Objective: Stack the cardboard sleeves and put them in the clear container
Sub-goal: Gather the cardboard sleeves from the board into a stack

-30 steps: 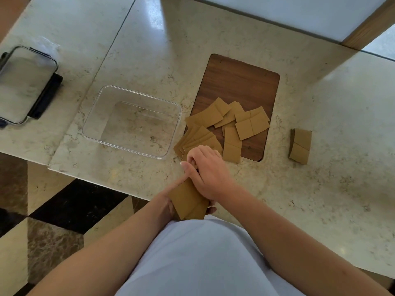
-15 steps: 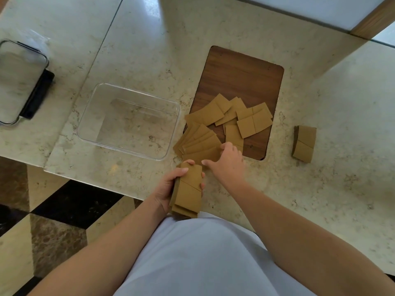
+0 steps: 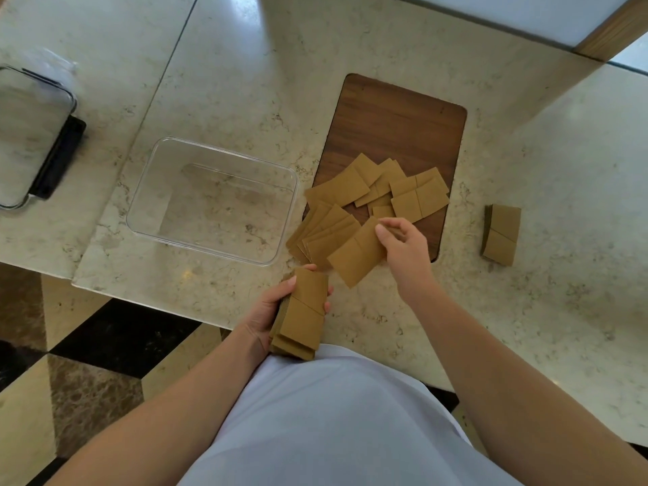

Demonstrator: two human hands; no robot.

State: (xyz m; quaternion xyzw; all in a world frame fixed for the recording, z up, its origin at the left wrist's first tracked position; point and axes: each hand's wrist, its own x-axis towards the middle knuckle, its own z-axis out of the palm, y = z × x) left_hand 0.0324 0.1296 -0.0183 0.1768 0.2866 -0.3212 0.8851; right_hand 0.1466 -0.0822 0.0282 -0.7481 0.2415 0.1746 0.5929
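My left hand point(image 3: 268, 312) grips a stack of brown cardboard sleeves point(image 3: 303, 313) near the counter's front edge. My right hand point(image 3: 406, 250) pinches one single sleeve point(image 3: 356, 256) by its far end, lifted just right of the stack. Several loose sleeves point(image 3: 350, 191) lie fanned over the near end of a dark wooden board point(image 3: 396, 124). A small separate stack of sleeves point(image 3: 500, 235) sits on the counter to the right. The clear container point(image 3: 210, 199) stands empty left of the board.
A clear lid with black clasps point(image 3: 31, 135) lies at the far left on the marble counter point(image 3: 543, 310). The counter's front edge drops off to a tiled floor point(image 3: 87, 363) at the lower left. A wall panel runs along the back.
My right hand left the held stack, reached to the loose pile and lifted one sleeve from it. My left hand kept the stack, now held a little higher.
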